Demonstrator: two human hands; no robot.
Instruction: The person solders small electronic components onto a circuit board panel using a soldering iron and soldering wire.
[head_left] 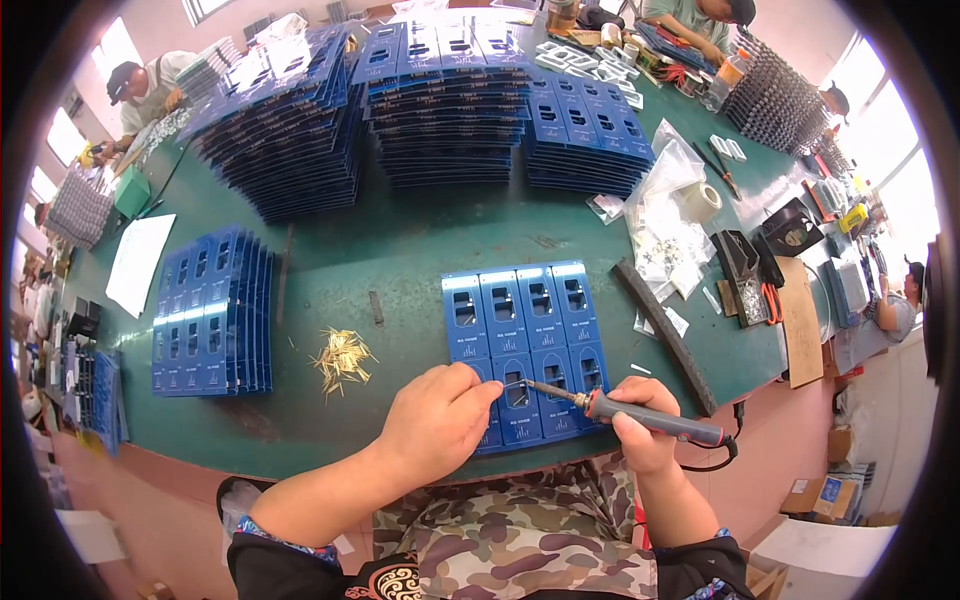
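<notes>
My right hand [642, 425] grips a grey soldering iron [655, 418], its metal tip pointing left onto a blue circuit board panel [482, 345]. The panel lies on the green table close in front of me, divided into several units with cut-out windows. Over its lower left part my left hand [437, 415] is closed in a pinch, with what looks like a thin wire [512, 384] reaching from the fingertips toward the iron's tip. The exact contact point is too small to make out. My left hand hides the panel's lower left corner.
Tall stacks of blue panels [445, 125] stand at the back, a smaller stack [212, 315] at left. Thin gold pins [343, 358] lie in a pile. A dark bar [664, 338], plastic bag [665, 235] and black parts box [741, 275] are at right. Other people [150, 90] work farther off.
</notes>
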